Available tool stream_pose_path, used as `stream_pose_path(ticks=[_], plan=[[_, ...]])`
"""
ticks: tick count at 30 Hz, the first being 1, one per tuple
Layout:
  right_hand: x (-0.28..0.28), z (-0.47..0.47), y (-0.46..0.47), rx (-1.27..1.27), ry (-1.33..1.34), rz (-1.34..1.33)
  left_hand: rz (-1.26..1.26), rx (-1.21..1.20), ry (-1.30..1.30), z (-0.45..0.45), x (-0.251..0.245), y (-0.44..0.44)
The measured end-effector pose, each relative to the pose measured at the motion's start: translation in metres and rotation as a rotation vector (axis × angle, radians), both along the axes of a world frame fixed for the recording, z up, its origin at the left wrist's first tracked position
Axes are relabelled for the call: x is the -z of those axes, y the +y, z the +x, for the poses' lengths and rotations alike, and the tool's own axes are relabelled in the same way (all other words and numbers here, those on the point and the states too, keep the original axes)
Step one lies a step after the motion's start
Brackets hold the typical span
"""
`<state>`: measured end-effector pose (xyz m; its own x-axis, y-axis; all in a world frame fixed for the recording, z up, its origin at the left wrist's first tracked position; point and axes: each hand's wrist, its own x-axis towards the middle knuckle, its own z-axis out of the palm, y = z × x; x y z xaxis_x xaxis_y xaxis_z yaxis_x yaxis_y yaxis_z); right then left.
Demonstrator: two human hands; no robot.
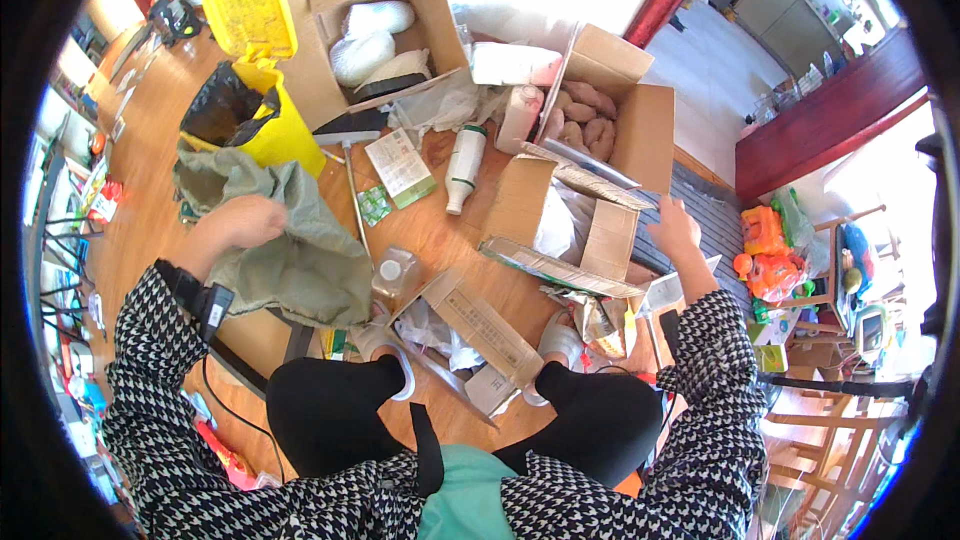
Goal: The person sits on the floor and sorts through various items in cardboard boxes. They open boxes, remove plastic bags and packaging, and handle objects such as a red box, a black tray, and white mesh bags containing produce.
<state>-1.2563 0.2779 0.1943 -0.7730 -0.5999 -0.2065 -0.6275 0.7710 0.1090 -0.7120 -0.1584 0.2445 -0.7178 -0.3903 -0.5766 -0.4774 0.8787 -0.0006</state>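
Observation:
My left hand [259, 220] grips the grey-green woven sack [300, 262], which hangs down beside the yellow bin. At the right, my right hand [675, 226] holds the upper right corner of an opened cardboard box [517, 199] with white plastic inside. A smaller cardboard box [480, 322] with plastic bags in it lies between my feet. A clear plastic jug [396, 271] stands between the sack and the boxes. Further ahead, a white bottle [466, 165] lies on the floor near a printed carton [401, 169].
A yellow bin [292, 120] with a black liner stands at the left front. Behind are a large box [300, 64] with foam-netted items and a box [649, 131] of brownish-pink tubers. A broom [352, 187] and a dustpan [671, 291] are near the hands.

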Motion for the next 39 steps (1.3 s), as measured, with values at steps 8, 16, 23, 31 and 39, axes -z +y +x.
stream_pose_path(ticks=[8,16,23,31,39], plan=[[0.033,-0.005,-0.038,-0.192,-0.021,-0.217,0.105,0.428,0.054,-0.25,0.031,0.11],[0.075,0.02,-0.031,-0.368,0.078,0.124,0.234,0.219,0.066,-0.347,0.079,0.131],[0.09,0.049,-0.015,-0.293,-0.271,0.311,0.359,-0.046,0.09,-0.361,0.125,0.141],[0.067,-0.026,-0.015,0.069,-0.075,-0.036,0.733,-0.183,0.285,-0.369,0.207,0.108],[0.12,-0.057,0.004,0.339,-0.648,-0.314,1.356,-0.751,-0.036,-0.344,0.253,0.068]])
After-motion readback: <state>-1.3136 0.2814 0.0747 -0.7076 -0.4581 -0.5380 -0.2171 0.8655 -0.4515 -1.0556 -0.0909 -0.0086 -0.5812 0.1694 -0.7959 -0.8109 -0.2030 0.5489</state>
